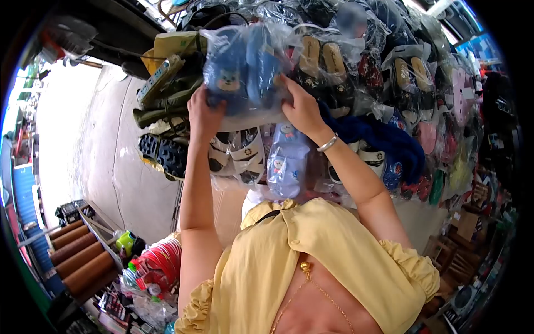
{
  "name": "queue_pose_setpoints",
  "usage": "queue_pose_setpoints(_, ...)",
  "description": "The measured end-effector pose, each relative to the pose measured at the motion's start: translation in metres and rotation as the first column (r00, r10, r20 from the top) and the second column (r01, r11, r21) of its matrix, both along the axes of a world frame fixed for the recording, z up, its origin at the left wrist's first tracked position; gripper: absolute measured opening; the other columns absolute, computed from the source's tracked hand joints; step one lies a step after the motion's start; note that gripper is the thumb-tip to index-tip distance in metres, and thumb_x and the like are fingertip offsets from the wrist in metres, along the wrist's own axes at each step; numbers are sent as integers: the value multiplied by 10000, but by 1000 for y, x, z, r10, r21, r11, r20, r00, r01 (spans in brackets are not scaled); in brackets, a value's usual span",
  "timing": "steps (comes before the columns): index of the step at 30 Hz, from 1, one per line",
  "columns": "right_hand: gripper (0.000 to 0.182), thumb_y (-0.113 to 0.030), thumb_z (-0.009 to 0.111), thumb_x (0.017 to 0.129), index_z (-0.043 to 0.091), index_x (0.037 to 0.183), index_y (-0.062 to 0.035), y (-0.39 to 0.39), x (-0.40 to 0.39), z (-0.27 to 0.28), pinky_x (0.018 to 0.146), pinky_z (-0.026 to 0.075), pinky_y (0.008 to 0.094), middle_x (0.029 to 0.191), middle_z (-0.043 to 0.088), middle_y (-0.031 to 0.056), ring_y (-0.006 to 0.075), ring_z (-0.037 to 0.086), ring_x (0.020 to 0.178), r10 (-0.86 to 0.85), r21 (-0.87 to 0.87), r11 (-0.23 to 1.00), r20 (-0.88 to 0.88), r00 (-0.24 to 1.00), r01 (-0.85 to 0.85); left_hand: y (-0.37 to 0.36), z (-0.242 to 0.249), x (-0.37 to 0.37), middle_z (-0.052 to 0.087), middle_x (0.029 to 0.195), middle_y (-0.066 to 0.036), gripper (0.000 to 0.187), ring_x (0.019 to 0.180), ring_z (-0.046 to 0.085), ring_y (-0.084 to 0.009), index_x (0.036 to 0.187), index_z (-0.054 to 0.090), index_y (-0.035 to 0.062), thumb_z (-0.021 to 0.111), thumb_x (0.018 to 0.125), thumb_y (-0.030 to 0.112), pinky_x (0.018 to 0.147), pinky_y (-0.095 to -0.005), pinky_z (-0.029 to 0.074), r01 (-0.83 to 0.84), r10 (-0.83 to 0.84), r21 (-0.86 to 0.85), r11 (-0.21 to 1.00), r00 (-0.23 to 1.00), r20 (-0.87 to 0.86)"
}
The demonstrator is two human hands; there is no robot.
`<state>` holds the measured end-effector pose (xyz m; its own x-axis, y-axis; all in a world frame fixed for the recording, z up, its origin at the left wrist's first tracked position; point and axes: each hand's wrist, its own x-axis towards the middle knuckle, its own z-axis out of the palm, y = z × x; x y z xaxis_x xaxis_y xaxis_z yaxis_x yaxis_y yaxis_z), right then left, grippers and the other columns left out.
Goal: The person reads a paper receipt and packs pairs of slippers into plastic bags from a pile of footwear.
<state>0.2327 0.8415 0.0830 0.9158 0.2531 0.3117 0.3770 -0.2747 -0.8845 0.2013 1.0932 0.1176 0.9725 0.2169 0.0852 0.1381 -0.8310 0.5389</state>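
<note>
Behind your hands the shoe display (389,83) is packed with bagged pairs. You have the blue slippers bag (245,67) up against it, left hand (204,114) and right hand (303,108) both clasping its lower edge; hanging it seems unfinished, release remaining.

Both arms are raised forward and up, bare from the short puffed yellow sleeves to the fingers. The left hand (204,114) sits at the end of a nearly straight forearm, back of the hand facing the camera and fingers curled closed in a grip. The right hand (300,108) is level with it and near it, the arm bent at the elbow, a silver bracelet (328,143) on the wrist, fingers likewise clasped.
</note>
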Motion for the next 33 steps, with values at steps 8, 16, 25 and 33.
queue_pose_setpoints(8,458,-61,555,775,525,1229,-9,36,2,-48,700,540,405,891,656,144,313,660,846,64,-742,670,62,996,3,-27,-68,-4,355,1476,-191,791,1387,317,-342,1432,365,60,727,783,329,1123,-532,236,375,-385,199,905,923,14)
queue_pose_setpoints(16,462,-86,617,824,562,1282,-75,21,-1,-35,980,433,405,1188,609,142,308,524,1143,109,-554,833,185,977,13,-14,-98,11,299,1499,-212,763,1408,266,-367,1441,317,25,704,791,131,1110,-491,282,392,-409,278,877,912,6)
queue_pose_setpoints(25,583,-240,752,728,565,1266,-114,-113,-57,-21,997,384,432,1203,577,143,343,524,1141,-12,-720,693,48,999,43,-20,-86,-93,528,1322,-182,622,1287,436,-374,1322,518,100,747,760,239,1084,-508,310,409,-408,-72,910,912,29)
queue_pose_setpoints(33,471,-29,706,632,611,1090,-84,-17,-34,67,796,513,401,971,613,144,339,613,905,117,-245,968,285,951,-45,-77,-113,-161,219,1506,-268,1026,1406,187,-444,1474,245,54,811,670,348,1132,-565,153,-94,94,12,995,995,37)
